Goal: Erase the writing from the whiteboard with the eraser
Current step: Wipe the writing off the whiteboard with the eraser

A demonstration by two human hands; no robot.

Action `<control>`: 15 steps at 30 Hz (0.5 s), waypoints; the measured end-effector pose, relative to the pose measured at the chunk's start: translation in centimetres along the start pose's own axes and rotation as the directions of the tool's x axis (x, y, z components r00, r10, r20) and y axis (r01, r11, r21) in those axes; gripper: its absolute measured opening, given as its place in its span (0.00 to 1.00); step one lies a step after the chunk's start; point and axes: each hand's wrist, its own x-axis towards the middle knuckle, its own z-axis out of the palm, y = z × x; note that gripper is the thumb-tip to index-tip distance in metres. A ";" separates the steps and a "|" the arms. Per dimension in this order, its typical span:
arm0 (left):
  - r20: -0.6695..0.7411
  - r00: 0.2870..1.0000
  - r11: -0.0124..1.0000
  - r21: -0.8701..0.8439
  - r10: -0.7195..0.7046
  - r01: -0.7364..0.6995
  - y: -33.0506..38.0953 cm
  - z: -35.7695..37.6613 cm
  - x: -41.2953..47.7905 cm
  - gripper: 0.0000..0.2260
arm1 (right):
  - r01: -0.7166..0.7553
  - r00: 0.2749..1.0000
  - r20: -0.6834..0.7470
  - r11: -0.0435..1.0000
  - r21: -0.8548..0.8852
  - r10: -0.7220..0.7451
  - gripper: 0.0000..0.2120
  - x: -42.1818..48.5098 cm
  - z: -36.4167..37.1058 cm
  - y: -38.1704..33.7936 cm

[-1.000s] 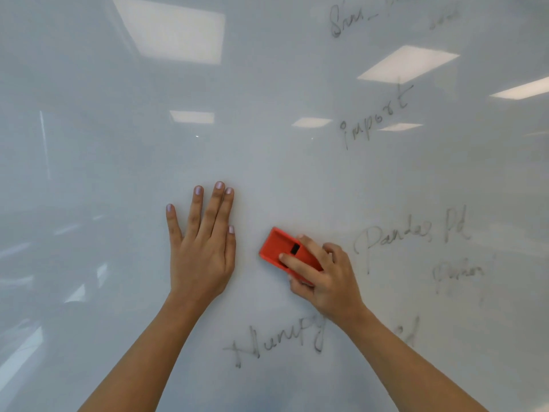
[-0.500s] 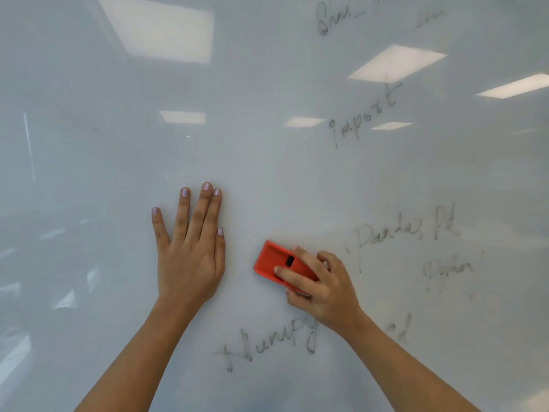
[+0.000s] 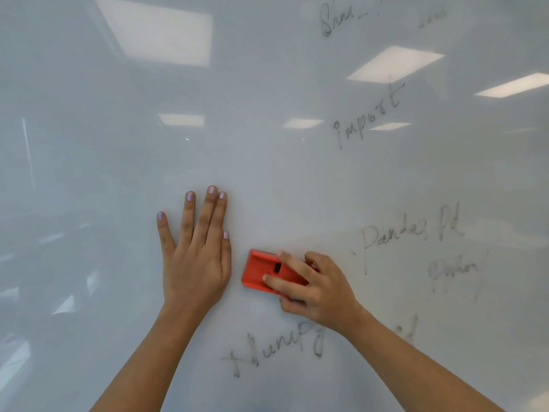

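The whiteboard [image 3: 267, 162] fills the whole view. My right hand [image 3: 320, 292] presses a red eraser [image 3: 261, 273] flat on the board, fingers over its back. My left hand [image 3: 196, 257] lies flat on the board just left of the eraser, fingers spread upward, holding nothing. Faint dark writing stands on the board: "Numpy" [image 3: 279, 346] below the eraser, "Pandas, pd" [image 3: 410, 233] to its right, "import" [image 3: 368, 117] above right, a smudged word [image 3: 454, 269] at the right, and more writing [image 3: 335, 19] at the top.
Ceiling lights [image 3: 157, 28] reflect in the glossy board. The board's left half shows only reflections of a room. A partly hidden bit of writing [image 3: 411, 328] sits right of my right forearm.
The eraser in my right hand has slid a little leftward and down, closer to my left hand, and now lies more level. My left hand stays flat on the board.
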 end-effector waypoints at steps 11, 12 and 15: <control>-0.009 1.000 1.000 0.002 -0.021 0.022 1.1 -0.9 1.5 0.25 | -0.574 0.799 -0.146 0.812 0.106 0.583 0.16 6.7 -0.8 6.3; -0.010 1.000 1.000 0.015 -0.008 0.008 1.2 -1.1 2.5 0.25 | -0.466 0.873 -0.110 0.879 0.102 0.476 0.16 7.1 -0.6 5.7; 0.008 1.000 1.000 0.025 0.001 -0.001 1.5 -1.7 6.2 0.24 | -0.106 0.994 0.020 0.989 0.104 0.105 0.15 6.9 -1.0 5.9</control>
